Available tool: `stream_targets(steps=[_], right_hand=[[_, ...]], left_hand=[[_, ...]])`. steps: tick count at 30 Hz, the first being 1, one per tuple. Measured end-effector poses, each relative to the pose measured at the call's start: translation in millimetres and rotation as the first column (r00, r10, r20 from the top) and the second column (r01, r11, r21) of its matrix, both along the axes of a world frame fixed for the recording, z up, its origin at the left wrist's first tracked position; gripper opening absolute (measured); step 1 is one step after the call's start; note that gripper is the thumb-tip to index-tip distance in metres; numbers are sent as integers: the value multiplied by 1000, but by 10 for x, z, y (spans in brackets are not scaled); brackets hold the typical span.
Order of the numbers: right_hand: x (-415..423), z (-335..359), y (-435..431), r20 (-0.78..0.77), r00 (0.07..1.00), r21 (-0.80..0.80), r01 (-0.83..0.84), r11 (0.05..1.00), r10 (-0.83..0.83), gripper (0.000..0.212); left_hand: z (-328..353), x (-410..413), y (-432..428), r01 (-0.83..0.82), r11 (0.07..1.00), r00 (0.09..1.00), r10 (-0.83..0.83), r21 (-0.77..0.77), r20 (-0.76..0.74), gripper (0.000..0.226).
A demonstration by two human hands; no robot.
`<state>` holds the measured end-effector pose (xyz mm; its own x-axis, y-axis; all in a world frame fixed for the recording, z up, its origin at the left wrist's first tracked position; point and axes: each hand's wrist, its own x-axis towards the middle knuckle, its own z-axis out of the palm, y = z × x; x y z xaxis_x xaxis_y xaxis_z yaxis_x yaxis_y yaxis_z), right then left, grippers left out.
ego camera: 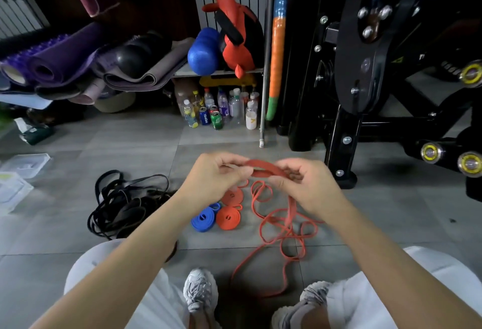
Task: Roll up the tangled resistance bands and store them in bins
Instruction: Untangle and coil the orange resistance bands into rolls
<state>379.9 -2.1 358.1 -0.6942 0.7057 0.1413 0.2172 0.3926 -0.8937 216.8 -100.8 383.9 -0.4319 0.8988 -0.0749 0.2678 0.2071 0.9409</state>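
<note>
A long orange resistance band (281,227) trails in loose loops over the grey floor between my feet. Its upper end (263,166) is held in the air between both hands. My left hand (216,177) pinches that end on the left, and my right hand (305,185) pinches it on the right. On the floor below my left hand lie two rolled orange bands (228,217) (233,196) and one rolled blue band (204,220). A tangled heap of black bands (122,206) lies further left.
Clear plastic bins (24,164) sit on the floor at far left. Several bottles and cans (216,112) stand under a shelf of mats and rollers (78,62). A black gym machine (365,80) fills the right side. My shoes (199,289) are at the bottom.
</note>
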Motion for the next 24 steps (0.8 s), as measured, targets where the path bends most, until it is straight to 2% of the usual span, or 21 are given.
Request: stream_targets(steps=[1, 2, 3, 5, 6, 7, 8, 10, 14, 16, 18, 21, 24], right_hand=[[17, -22, 3, 125, 992, 87, -41, 995, 30, 12], [25, -21, -18, 241, 969, 194, -98, 976, 50, 13], [18, -28, -48, 307, 950, 282, -153, 947, 62, 16], [-7, -26, -121, 360, 927, 344, -236, 909, 105, 16], [-16, -5, -161, 382, 917, 355, -260, 898, 114, 16], [-28, -6, -182, 387, 915, 367, -263, 892, 111, 16], [-32, 3, -199, 371, 922, 373, -256, 892, 110, 14], [-20, 0, -197, 296, 950, 303, -195, 933, 102, 12], [104, -64, -153, 167, 981, 86, -116, 990, 101, 29], [158, -66, -143, 129, 985, 35, -122, 992, 116, 27], [176, -74, -195, 41, 988, -92, -146, 985, 150, 21], [133, -149, -299, -141, 985, -279, -137, 950, 101, 10], [73, -283, -382, -221, 975, -270, -76, 960, 15, 19]], left_hand=[[-22, -20, -31, 53, 996, 954, -73, -75, -291, 28], [-24, -11, -51, 117, 981, 828, -182, -154, -530, 36], [-12, 24, -65, 169, 958, 673, -283, -229, -684, 44], [6, 154, -66, 216, 908, 425, -418, -359, -803, 47], [5, 218, -56, 214, 892, 357, -450, -398, -819, 42], [-14, 251, -39, 199, 888, 324, -459, -415, -827, 35], [-33, 258, -27, 181, 893, 330, -451, -413, -830, 28], [-51, 227, -25, 183, 914, 446, -405, -361, -798, 21], [-70, 203, -93, 173, 945, 724, -314, -279, -614, 11], [-94, 203, -139, 186, 960, 890, -256, -211, -377, 9], [-128, 186, -170, 186, 978, 975, -196, -98, -102, 10], [-213, 209, -200, 98, 993, 965, -111, 68, 238, 14], [-335, 299, -231, -53, 982, 797, -68, 182, 600, 21]])
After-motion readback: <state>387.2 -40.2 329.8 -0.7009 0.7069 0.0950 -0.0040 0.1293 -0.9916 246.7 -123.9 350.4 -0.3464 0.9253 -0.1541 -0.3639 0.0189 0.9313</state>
